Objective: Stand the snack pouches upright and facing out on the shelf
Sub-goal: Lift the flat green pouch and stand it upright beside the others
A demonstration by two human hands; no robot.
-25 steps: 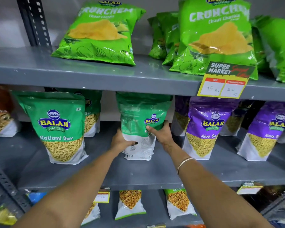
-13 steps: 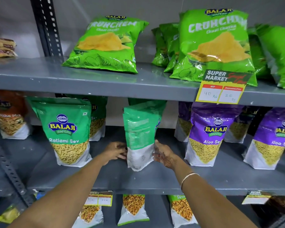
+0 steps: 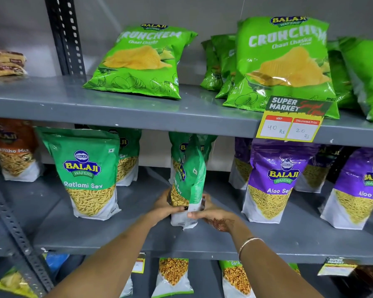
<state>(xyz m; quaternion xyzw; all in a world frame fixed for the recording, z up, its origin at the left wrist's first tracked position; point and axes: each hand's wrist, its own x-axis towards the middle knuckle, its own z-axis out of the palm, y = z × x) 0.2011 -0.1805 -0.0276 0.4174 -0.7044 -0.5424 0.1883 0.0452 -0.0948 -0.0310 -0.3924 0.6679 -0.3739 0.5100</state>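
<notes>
A green Ratlami Sev pouch [image 3: 190,181] stands on the middle shelf [image 3: 202,241], turned edge-on with its front angled to the left. My left hand [image 3: 166,206] grips its lower left side and my right hand [image 3: 211,214] pinches its white base from the right. Another green pouch [image 3: 179,147] stands just behind it. To the left a Ratlami Sev pouch [image 3: 86,173] stands upright, facing out. Purple Aloo Sev pouches [image 3: 276,181] stand upright to the right.
Green Crunchem chip bags [image 3: 142,63] lean on the upper shelf, with a yellow price tag [image 3: 289,121] hanging on its edge. An orange mix pouch [image 3: 13,151] stands far left. A slotted steel upright [image 3: 15,229] runs down the left. More pouches [image 3: 172,276] fill the lower shelf.
The pouch has been rotated from showing its back to edge-on, its front now coming round at the left. Both hands slid down to its base. The camera moved closer and lower.
</notes>
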